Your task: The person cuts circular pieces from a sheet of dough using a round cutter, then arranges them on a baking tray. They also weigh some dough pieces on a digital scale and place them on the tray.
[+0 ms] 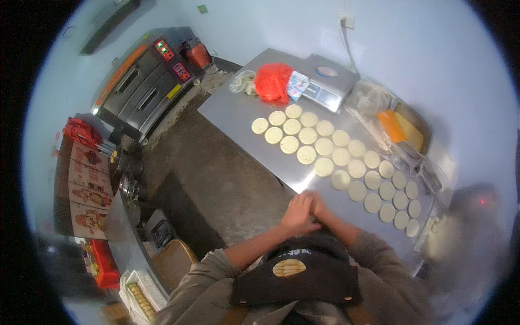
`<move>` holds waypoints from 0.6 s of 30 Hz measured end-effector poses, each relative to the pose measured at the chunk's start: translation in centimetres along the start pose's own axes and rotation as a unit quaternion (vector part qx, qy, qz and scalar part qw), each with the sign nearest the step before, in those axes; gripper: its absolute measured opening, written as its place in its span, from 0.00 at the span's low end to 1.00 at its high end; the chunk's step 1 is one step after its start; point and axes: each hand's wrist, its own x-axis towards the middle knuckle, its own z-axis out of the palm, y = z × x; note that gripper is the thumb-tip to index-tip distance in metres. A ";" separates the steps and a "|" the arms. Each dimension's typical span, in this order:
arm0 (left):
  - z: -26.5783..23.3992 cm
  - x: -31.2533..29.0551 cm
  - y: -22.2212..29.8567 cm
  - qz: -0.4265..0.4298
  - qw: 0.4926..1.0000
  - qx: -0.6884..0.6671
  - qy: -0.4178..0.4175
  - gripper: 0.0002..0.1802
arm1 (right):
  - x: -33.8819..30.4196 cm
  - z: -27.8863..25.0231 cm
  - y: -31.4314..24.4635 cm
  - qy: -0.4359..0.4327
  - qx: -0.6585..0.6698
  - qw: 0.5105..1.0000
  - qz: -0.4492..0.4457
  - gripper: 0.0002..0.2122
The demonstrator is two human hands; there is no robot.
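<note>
My left hand [298, 214] and my right hand [318, 207] are pressed together at the near edge of the steel table [227, 111], fingers closed over one another. Whatever lies between the palms, if anything, is hidden. Just beyond them, flat pale dough rounds [324, 146] lie in slanting rows across the tabletop, from the far left to the near right. The rounds nearest my hands are to their right and a little ahead, and neither hand touches them.
A scale [327, 81], a red plastic bag [273, 82] and a metal tray [417, 127] line the table's wall side. A deck oven [143, 86] stands far left. Along the left are cartons [89, 187], a chair [173, 262] and a white tray of small pastries [142, 300].
</note>
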 end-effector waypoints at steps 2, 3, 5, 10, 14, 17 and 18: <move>-3.6 1.7 -0.9 0.008 1.000 0.021 0.005 0.48 | 6.5 2.5 -0.4 -0.050 0.077 0.996 -0.014 0.09; -5.0 2.6 -1.8 0.040 0.999 0.031 0.005 0.48 | 9.9 3.3 -0.9 -0.046 -0.152 0.986 0.052 0.09; -6.4 4.1 -3.1 0.151 0.984 0.099 -0.011 0.46 | 14.7 6.3 -1.3 -0.026 -0.376 0.919 0.118 0.10; -10.2 8.9 -7.3 0.243 0.969 -0.014 -0.037 0.34 | 27.7 9.1 2.5 0.033 -0.389 0.903 0.182 0.13; -13.7 15.1 -11.2 0.324 0.942 -0.087 -0.003 0.41 | 40.6 2.5 8.9 0.270 -0.269 0.897 0.223 0.13; -16.7 20.3 -16.6 0.255 0.963 -0.083 -0.027 0.40 | 48.7 -6.1 11.8 0.477 -0.263 0.827 0.141 0.14; -17.5 22.3 -19.5 0.207 0.975 -0.080 -0.021 0.43 | 50.9 -8.9 12.2 0.531 -0.302 0.783 0.120 0.15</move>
